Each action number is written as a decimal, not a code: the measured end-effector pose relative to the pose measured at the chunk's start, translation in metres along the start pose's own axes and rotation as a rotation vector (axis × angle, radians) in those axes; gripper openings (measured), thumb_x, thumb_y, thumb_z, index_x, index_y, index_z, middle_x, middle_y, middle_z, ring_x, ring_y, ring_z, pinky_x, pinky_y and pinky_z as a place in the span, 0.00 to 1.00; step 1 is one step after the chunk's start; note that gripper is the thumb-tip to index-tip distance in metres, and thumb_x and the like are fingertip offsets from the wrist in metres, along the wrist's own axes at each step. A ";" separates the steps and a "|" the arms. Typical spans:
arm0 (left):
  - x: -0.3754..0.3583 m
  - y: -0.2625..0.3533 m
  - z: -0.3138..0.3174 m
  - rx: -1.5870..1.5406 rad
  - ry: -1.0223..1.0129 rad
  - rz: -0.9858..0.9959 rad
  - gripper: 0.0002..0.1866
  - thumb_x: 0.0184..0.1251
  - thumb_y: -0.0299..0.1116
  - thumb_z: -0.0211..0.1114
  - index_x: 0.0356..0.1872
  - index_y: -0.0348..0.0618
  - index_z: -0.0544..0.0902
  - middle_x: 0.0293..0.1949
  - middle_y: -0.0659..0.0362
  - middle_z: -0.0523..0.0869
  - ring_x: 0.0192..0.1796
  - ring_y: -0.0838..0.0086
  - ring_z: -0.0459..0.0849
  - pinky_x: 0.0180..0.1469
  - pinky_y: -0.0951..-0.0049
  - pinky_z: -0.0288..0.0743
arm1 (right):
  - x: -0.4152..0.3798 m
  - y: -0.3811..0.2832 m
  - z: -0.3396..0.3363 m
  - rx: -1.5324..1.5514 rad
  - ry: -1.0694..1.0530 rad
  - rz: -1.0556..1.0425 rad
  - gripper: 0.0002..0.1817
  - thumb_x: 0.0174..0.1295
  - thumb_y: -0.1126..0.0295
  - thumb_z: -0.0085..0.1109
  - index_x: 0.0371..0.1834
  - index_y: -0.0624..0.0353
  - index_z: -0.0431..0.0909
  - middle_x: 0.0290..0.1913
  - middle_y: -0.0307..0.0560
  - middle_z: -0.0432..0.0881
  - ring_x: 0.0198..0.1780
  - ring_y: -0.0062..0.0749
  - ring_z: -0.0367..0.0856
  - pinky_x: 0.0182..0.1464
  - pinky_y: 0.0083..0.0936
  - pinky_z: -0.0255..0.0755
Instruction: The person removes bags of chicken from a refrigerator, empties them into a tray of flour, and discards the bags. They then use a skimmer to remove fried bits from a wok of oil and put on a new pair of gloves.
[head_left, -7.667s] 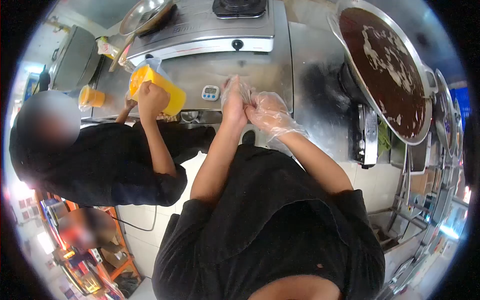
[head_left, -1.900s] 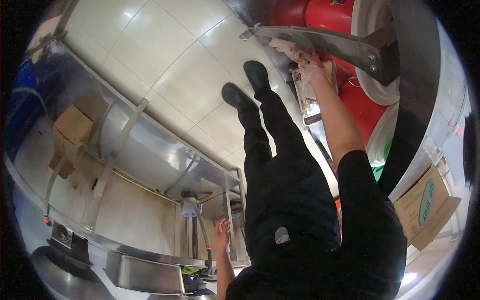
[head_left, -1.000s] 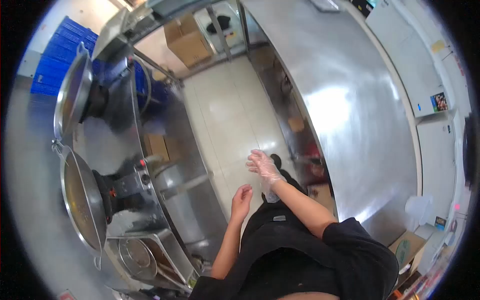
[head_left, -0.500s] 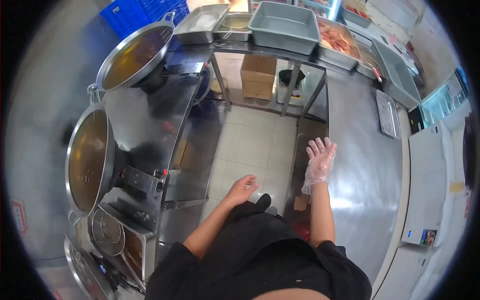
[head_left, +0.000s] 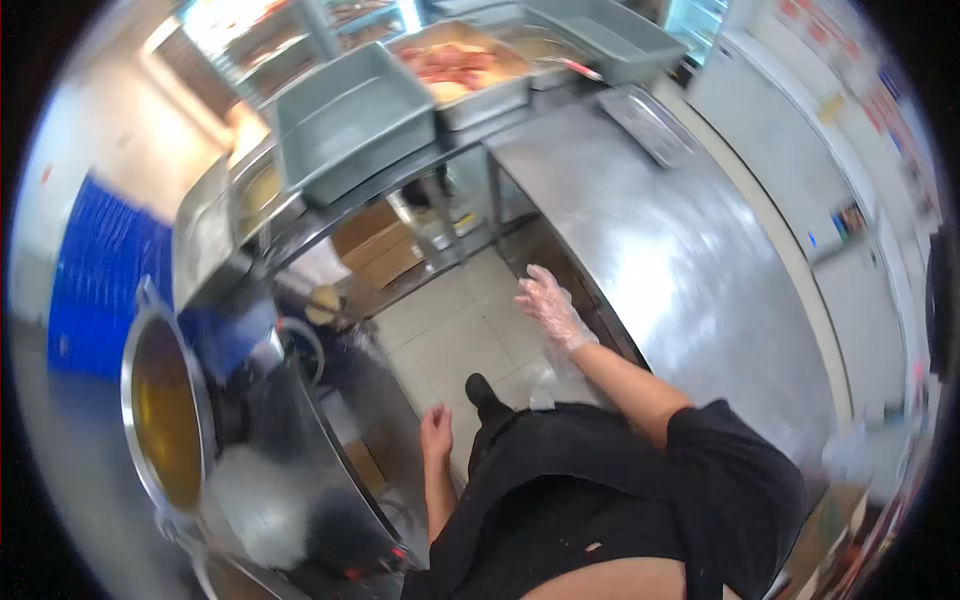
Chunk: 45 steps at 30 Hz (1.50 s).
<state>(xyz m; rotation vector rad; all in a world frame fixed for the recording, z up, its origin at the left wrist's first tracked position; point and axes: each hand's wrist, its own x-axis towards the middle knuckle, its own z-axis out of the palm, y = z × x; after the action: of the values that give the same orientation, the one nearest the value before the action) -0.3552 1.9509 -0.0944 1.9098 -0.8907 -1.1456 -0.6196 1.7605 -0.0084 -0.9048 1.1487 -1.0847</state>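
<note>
My right hand (head_left: 550,308), in a clear plastic glove, is held out over the floor beside the inner edge of the steel worktop (head_left: 640,270). Its fingers are apart and nothing is in them. My left hand (head_left: 436,432) is bare and hangs low, nearer the dark steel stove counter on the left. Its fingers look loosely curled, with no object showing. Neither hand touches anything that I can see. Ahead stand a grey tub (head_left: 355,120) and a metal tray of raw meat (head_left: 460,65).
A large pan of yellowish liquid (head_left: 165,430) sits on the left counter. Blue crates (head_left: 110,270) stand behind it. A shallow metal tray (head_left: 650,125) lies on the right worktop. A cardboard box (head_left: 375,245) is under the far counter; pale floor tiles (head_left: 450,340) run between the counters.
The view has swung to the right, so the counters appear rotated. My right hand has moved inward from the worktop's edge. My left hand has dropped lower, its fingers more curled. A foot has stepped forward.
</note>
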 end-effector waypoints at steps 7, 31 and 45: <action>0.079 0.177 0.073 0.315 -1.369 0.673 0.13 0.66 0.36 0.62 0.48 0.44 0.83 0.45 0.55 0.81 0.53 0.64 0.78 0.54 0.68 0.71 | -0.015 -0.019 -0.089 0.081 0.550 -0.047 0.32 0.67 0.52 0.55 0.68 0.59 0.62 0.53 0.48 0.77 0.48 0.30 0.79 0.49 0.26 0.73; 0.091 0.338 0.390 0.636 -1.915 0.468 0.12 0.70 0.35 0.60 0.38 0.34 0.83 0.30 0.62 0.83 0.35 0.80 0.78 0.42 0.78 0.70 | -0.136 -0.008 -0.089 0.372 1.607 -0.264 0.28 0.65 0.55 0.58 0.60 0.63 0.69 0.49 0.47 0.79 0.50 0.30 0.78 0.54 0.28 0.72; 0.095 0.341 0.453 0.632 -2.266 0.253 0.11 0.69 0.33 0.60 0.40 0.34 0.81 0.29 0.62 0.81 0.33 0.79 0.76 0.39 0.77 0.71 | -0.058 -0.040 -0.041 0.476 1.637 -0.041 0.10 0.62 0.63 0.61 0.35 0.59 0.82 0.31 0.31 0.78 0.34 0.16 0.72 0.38 0.18 0.66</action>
<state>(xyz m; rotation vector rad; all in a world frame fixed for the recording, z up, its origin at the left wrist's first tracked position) -0.7984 1.5972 0.0008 -0.2324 -2.5222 -2.7924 -0.6712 1.8065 0.0359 0.5902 1.9472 -2.0744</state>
